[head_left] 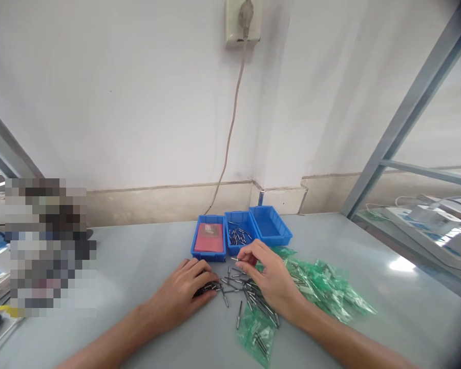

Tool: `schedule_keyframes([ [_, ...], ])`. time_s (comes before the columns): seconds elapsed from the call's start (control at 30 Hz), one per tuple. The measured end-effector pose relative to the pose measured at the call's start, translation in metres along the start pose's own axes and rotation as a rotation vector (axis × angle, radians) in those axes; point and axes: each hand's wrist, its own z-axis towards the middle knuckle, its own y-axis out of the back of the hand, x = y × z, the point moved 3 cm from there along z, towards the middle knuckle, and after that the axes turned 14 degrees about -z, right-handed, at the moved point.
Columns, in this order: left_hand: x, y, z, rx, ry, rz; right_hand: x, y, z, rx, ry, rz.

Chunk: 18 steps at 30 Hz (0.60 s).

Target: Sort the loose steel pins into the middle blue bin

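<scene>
My left hand [186,287] rests on the table, its fingers curled over a bunch of thin metal pins [207,288]. Between the thumb and forefinger of my right hand [267,274] is a small metal pin [235,259], just in front of the blue bins. A loose pile of dark and silver pins [257,300] lies between and under my hands, partly hidden by the right one. In the middle blue bin [232,251] are several similar pins [238,236].
The left blue bin [197,253] holds a pink sheet [205,243]; another blue bin [278,240] stands at right. Green plastic bags [326,287] lie right of my right hand, and a green bag with pins [255,338] lies in front. Metal frames flank the table [138,256].
</scene>
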Motion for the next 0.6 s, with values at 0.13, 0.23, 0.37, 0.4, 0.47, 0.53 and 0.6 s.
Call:
schedule_keyframes([
  [0.13,0.0,0.0,-0.001,0.001,-0.005,-0.001,-0.005,-0.002,0.001,0.077,-0.114,0.19],
  [0.23,0.0,0.0,-0.001,0.009,-0.003,-0.005,-0.009,-0.003,0.003,0.103,-0.198,0.346],
  [0.37,0.0,0.0,-0.001,0.001,-0.016,-0.003,-0.01,-0.001,0.006,0.079,-0.247,0.406],
  [0.4,0.0,0.0,-0.001,-0.001,-0.018,-0.003,-0.01,0.0,0.007,0.064,-0.239,0.374],
  [0.47,0.0,0.0,0.0,-0.005,-0.014,-0.003,-0.007,0.003,0.006,0.026,-0.193,0.277],
  [0.53,0.0,0.0,0.0,-0.011,-0.015,-0.005,-0.004,0.004,0.005,0.004,-0.137,0.194],
  [0.6,-0.002,0.001,0.0,-0.017,-0.018,-0.005,-0.002,0.004,0.003,0.023,-0.126,0.186],
])
